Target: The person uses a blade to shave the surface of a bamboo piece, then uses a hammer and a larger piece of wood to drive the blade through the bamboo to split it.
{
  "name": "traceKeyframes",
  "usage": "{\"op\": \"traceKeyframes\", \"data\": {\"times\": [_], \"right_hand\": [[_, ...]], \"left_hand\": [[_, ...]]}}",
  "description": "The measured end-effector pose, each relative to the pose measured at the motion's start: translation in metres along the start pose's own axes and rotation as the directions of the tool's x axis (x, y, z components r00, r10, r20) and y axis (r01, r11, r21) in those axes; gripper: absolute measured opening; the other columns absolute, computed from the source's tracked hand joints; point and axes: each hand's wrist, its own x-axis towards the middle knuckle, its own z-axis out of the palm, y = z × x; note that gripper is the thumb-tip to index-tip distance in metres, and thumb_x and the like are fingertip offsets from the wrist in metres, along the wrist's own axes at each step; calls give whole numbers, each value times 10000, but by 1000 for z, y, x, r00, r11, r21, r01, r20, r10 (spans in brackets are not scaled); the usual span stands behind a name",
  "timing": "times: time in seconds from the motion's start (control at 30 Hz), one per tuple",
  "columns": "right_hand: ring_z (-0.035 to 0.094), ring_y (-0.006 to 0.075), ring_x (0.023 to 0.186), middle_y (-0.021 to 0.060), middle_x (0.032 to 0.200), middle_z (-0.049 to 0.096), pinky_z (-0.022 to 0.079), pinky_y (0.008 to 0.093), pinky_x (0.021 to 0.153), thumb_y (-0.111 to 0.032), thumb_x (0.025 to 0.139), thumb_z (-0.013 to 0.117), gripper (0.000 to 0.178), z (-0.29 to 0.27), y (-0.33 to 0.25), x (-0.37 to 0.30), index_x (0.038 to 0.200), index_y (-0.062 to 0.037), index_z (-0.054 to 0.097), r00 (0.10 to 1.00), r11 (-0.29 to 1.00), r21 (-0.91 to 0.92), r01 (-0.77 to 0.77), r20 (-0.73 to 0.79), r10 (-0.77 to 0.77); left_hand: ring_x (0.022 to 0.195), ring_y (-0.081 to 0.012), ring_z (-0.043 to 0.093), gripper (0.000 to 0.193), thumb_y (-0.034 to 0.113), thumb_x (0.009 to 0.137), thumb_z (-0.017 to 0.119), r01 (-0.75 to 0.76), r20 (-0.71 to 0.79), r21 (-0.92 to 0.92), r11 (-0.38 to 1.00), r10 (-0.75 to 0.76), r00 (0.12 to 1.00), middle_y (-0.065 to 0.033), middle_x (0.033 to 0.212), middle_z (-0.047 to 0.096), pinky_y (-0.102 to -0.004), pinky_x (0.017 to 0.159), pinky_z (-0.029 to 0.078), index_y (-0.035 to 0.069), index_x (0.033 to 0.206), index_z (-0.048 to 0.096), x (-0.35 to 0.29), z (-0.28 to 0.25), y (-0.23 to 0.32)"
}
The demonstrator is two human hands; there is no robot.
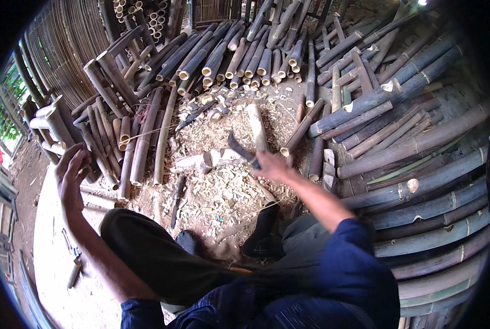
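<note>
My right hand (271,166) is closed beside the pale wood at the middle of the floor. A dark, hooked knife (239,147) juts from it to the left, and its handle runs into my fingers. Just beyond the hand a peeled wooden post (257,126) points away from me; whether my fingers touch it I cannot tell. Under the blade lies a pale, notched log (217,158) on the chips. Raised at the left, my left hand (72,175) has loosely curled fingers set apart and holds nothing that I can see.
Wood chips (217,203) cover the ground between my feet. A dark long tool (177,200) lies near my left foot. Cut bamboo lengths (223,60) are piled at the back. Long bamboo poles (431,208) lie at the right, and a bamboo frame (50,123) stands at the left.
</note>
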Motion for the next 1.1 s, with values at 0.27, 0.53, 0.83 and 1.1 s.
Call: {"op": "traceKeyframes", "data": {"times": [0.27, 0.53, 0.83, 1.1], "right_hand": [[634, 449, 1128, 296, 1241, 630, 479, 529, 993, -408, 852, 707, 708, -120, 84, -98, 1345, 47, 479, 985, 983, -104, -150, -103, 139], [614, 468, 1153, 293, 1221, 645, 478, 522, 987, -334, 908, 680, 603, 78, 150, -110, 1383, -6, 504, 806, 813, 68, -578, -108, 582], [633, 469, 1097, 279, 1174, 664, 492, 535, 950, -314, 922, 661, 465, 61, 91, -79, 1287, -37, 581, 807, 848, 102, -520, -267, 527], [660, 464, 992, 231, 1052, 697, 514, 540, 852, -290, 932, 642, 348, 72, -10, -8, 1216, -91, 621, 970, 974, 180, -135, 225, 93]], "left_hand": [[944, -223, 685, 370, 242, 960, 656, 271, -248, -399, 876, -388, 888, -68, 1043, 729, -342, 817, 531, 29, 1261, 681, -98, -15, -201], [915, -236, 693, 387, 245, 933, 683, 714, 27, -85, 695, -715, 699, -87, 1017, 737, -354, 798, 536, 13, 1244, 685, -141, 30, -261], [1054, -378, 638, 480, 230, 759, 773, 217, -137, 664, 716, -169, 976, -220, 1058, 645, -455, 913, 521, 25, 1169, 630, 9, 80, -285], [1299, -370, 518, 932, 400, 656, 918, 273, -147, 906, 324, -364, 920, -197, 1355, 531, -526, 1021, 484, 37, 1363, 430, 124, 139, -328]]}}
